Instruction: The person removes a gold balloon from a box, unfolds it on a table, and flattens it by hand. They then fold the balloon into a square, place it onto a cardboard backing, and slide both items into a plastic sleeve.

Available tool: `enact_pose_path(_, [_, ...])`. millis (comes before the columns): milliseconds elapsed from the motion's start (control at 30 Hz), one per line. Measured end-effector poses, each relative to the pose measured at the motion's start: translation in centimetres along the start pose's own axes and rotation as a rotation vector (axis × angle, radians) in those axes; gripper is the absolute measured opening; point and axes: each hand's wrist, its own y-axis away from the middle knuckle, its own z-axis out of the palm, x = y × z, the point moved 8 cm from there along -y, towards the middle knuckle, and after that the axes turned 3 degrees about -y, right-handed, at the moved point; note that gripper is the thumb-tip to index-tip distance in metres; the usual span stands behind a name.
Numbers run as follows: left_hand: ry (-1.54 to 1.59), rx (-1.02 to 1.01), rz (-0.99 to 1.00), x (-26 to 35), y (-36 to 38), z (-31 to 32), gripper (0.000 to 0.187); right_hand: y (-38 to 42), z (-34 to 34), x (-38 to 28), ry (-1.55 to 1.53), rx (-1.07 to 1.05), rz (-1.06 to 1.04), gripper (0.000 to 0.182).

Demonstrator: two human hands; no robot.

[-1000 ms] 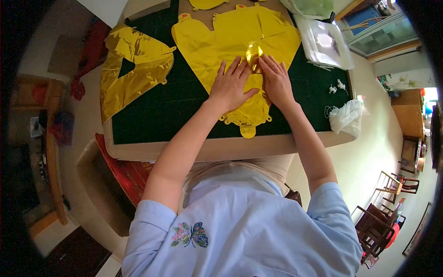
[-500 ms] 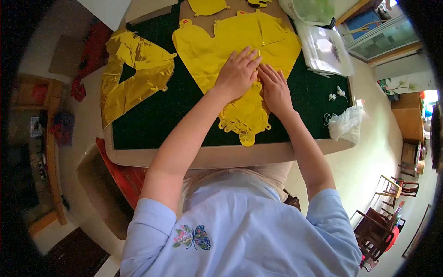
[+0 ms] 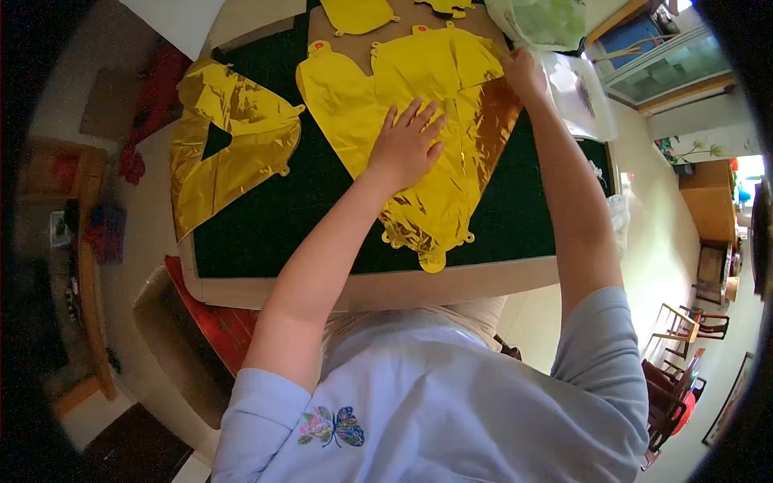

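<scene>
- A crumpled gold foil balloon (image 3: 229,137) with a triangular hole lies at the left of the dark green table mat (image 3: 266,217), partly hanging over the mat's left edge.
- The large yellow foil balloon (image 3: 362,97) lies flat in the middle of the mat, its narrow tabbed end pointing toward the person.
- The left hand (image 3: 405,145) rests palm down on the middle of this balloon, fingers spread and flat, pressing rather than gripping.
- The right hand (image 3: 523,74) reaches to the balloon's far right edge; its fingers seem to pinch that edge, though how firmly cannot be told.
- Clear plastic bags (image 3: 576,92) lie just beyond the right hand at the mat's right side.
- A smaller yellow foil piece (image 3: 358,14) lies at the far edge.
</scene>
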Motion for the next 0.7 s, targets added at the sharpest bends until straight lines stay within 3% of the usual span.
enact_pose_path(33, [0.003, -0.001, -0.001, 0.1, 0.0, -0.1, 0.048, -1.4, 0.6, 0.9, 0.087, 0.01, 0.064, 0.039])
enact_pose_path(233, [0.021, 0.048, -0.008, -0.1, 0.2, 0.0, 0.047, -4.3, 2.9, 0.1, 0.185, -0.27, -0.011, 0.046])
enact_pose_path(267, [0.023, 0.056, -0.005, -0.1, 0.2, -0.1, 0.046, -4.1, 1.9, -0.4, 0.161, -0.195, 0.039, 0.046])
enact_pose_path(400, [0.014, 0.054, 0.006, 0.1, 0.0, -0.4, 0.046, -4.0, 1.7, -1.8, 0.275, -0.226, -0.005, 0.042])
enact_pose_path(500, [0.013, 0.059, 0.003, 0.1, 0.3, -0.3, 0.046, -4.9, 2.0, -1.3, 0.146, -0.134, 0.004, 0.042])
enact_pose_path(567, [0.018, 0.062, 0.002, 0.1, 0.1, -0.2, 0.046, -5.4, 1.8, -0.6, 0.131, -0.156, 0.094, 0.041])
enact_pose_path(700, [0.007, 0.07, 0.006, -0.1, 0.0, -0.3, 0.047, -6.5, 3.4, -0.7, 0.265, -0.195, 0.015, 0.038])
